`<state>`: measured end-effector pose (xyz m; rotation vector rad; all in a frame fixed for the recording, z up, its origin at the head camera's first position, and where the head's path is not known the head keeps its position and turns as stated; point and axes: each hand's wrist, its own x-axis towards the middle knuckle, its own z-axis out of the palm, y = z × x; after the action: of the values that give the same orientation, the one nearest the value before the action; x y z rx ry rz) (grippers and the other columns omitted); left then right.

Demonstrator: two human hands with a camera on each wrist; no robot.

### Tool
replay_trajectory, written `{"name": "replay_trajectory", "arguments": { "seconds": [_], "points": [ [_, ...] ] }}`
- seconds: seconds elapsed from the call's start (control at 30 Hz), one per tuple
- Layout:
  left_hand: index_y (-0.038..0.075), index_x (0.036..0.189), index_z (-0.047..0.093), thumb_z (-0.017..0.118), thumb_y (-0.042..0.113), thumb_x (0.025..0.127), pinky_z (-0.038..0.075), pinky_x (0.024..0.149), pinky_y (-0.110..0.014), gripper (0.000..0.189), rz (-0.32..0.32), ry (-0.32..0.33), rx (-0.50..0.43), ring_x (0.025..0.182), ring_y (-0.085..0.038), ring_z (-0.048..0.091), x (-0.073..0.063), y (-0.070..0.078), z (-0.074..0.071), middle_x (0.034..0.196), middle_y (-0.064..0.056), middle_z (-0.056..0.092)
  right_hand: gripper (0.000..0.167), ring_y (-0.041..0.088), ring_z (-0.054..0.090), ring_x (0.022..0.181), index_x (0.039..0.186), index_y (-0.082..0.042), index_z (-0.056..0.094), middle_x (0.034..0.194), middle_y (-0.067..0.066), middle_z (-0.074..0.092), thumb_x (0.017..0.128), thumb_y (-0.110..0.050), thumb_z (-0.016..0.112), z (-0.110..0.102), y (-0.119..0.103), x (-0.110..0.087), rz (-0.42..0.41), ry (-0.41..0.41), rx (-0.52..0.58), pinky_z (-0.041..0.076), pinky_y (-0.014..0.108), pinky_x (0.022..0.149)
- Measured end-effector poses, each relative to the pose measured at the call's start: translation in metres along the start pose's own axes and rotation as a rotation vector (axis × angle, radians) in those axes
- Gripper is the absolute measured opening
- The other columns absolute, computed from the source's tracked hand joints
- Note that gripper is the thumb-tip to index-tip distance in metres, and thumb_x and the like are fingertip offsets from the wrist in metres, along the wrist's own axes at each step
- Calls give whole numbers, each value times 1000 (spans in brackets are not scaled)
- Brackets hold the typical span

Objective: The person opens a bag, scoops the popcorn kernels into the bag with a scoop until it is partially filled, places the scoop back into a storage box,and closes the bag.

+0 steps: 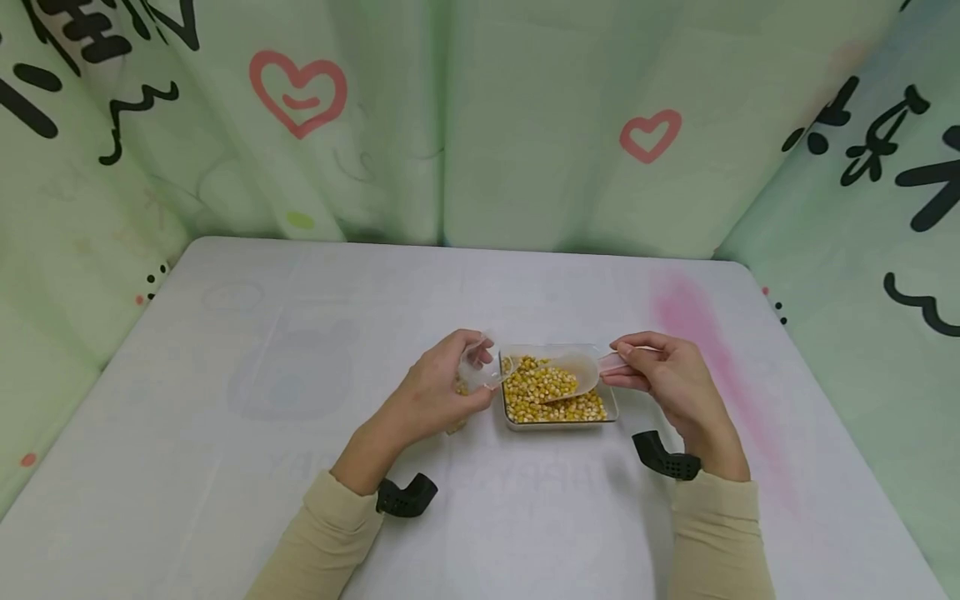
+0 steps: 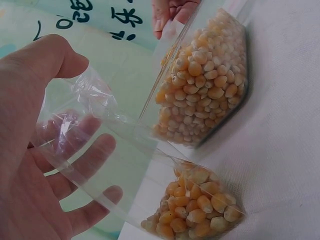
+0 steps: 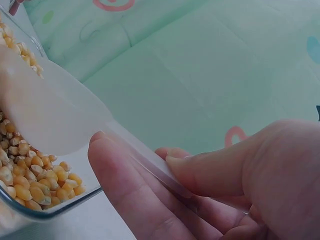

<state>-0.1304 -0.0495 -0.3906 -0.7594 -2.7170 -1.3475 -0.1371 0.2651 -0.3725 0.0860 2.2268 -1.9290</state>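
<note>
The right hand (image 1: pixel 675 375) pinches the handle of a translucent plastic scoop (image 1: pixel 583 365) between thumb and fingers, the fingers nearly closed on it. The left hand (image 1: pixel 431 387) has thumb and fingers curled, only partly closed, around the upper part of a clear plastic bag (image 2: pixel 137 172). The scoop's bowl is over the glass container (image 1: pixel 562 426), low among its corn kernels (image 1: pixel 525 400); the bag is just left of the container, its lower end near the container's left side.

The likeliest trouble is spilled kernels: the bag's thin film could fold inward and narrow the mouth, or the scoop could tip early if its handle rolls in that light pinch. Pulling the scoop sharply against the container's rim might also flick kernels onto the white table (image 1: pixel 480 533).

The scoop looks pale and smooth, its handle faintly pink; some kernels seem to lie in its bowl. The bag is glossy and creased near the hand, with yellow-orange kernels bunched in its bottom corner. The container, left of the right hand, is rectangular, see-through and well stocked.
</note>
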Motion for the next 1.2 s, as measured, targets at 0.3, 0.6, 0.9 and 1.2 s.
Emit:
{"name": "replay_trajectory", "arguments": {
  "seconds": [0.3, 0.6, 0.9, 1.2],
  "points": [
    [10, 129, 51, 72, 19, 84, 50, 92, -38, 50, -7, -4, 1, 105, -16, 59, 0, -1, 0, 113, 1, 64, 45, 14, 75, 82, 127, 20, 44, 95, 0, 73, 100, -13, 58, -1, 2, 1, 0, -2, 61, 59, 31, 78],
    [10, 129, 51, 71, 19, 84, 50, 89, -36, 50, -7, -6, -6, 102, -15, 58, 1, 0, -1, 113, 1, 64, 44, 14, 75, 80, 126, 19, 45, 92, 1, 74, 99, -13, 59, -3, 2, 2, 0, 2, 110, 59, 30, 77],
    [10, 129, 51, 72, 19, 84, 49, 88, -35, 50, 2, -5, -12, 102, -14, 58, 1, -1, 1, 113, 2, 64, 40, 15, 75, 78, 122, 18, 47, 90, 4, 75, 98, -11, 61, -5, 6, 3, -16, -11, 192, 59, 30, 76],
    [9, 130, 51, 72, 18, 85, 50, 95, -39, 50, 5, -11, -2, 109, -17, 60, 0, -1, 1, 113, 0, 64, 17, 17, 75, 77, 109, 4, 62, 89, 6, 75, 98, -8, 59, -8, 9, 3, -33, -32, 277, 59, 30, 75]
  ]
}}
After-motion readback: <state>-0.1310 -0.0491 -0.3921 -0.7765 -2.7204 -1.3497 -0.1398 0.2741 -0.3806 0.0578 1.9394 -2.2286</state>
